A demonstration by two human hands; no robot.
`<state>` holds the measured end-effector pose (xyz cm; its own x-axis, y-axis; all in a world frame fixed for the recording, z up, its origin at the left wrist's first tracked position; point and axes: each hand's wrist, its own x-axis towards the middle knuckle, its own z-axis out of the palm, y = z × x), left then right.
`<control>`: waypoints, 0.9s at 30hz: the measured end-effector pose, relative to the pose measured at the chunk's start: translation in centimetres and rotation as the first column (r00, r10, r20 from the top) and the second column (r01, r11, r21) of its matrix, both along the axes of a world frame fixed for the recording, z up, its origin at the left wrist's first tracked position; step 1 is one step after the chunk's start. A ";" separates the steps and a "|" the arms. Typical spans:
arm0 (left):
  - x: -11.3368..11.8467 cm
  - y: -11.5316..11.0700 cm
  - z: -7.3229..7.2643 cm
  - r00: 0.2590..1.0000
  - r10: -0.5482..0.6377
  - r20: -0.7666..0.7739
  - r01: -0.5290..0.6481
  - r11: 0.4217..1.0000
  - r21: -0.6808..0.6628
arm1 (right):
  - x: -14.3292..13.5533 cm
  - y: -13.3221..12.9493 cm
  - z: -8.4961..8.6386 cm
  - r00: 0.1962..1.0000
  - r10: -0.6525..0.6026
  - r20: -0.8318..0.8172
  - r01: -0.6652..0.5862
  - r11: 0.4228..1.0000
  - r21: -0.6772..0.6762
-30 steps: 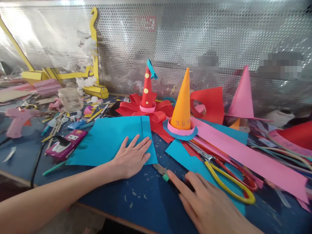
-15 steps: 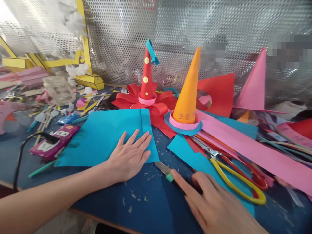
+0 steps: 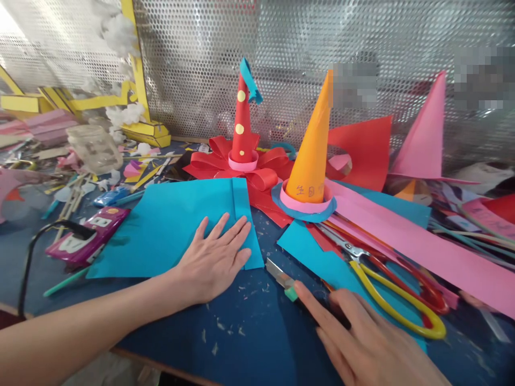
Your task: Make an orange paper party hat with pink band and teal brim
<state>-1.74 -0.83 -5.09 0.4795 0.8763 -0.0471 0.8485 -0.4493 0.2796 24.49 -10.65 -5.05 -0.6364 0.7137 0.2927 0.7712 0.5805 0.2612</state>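
The blue sheet (image 3: 173,214) lies on the table (image 3: 241,332) under my left hand (image 3: 211,260), which presses it flat with fingers spread. Just beside its near right corner, my right hand (image 3: 362,332) grips the cutter (image 3: 284,279), blade bare, with the scissors (image 3: 362,257) lying beyond it.

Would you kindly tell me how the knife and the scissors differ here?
The knife is held in the right hand, while the scissors lie unheld. The knife has a green part behind its blade, whereas the scissors have one red and one yellow handle loop. Both have silvery blades.
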 end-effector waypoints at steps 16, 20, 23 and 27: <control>-1.1 -0.1 0.4 0.989 -0.102 0.110 0.105 0.994 -0.021 | -0.9 0.4 1.9 0.993 0.099 -0.057 -0.103 0.992 -0.075; -0.9 -0.2 0.6 0.992 -0.101 0.071 0.104 0.994 -0.035 | -1.5 1.2 1.6 0.993 0.091 -0.072 -0.095 0.994 -0.050; -0.8 -0.3 0.8 0.993 -0.108 0.049 0.110 0.993 -0.035 | -2.0 1.5 1.3 0.996 0.060 -0.069 -0.064 0.996 -0.057; -0.9 -0.4 0.7 0.991 -0.134 0.022 0.134 0.991 -0.008 | -2.4 1.6 0.9 0.998 0.009 -0.058 -0.012 0.999 -0.048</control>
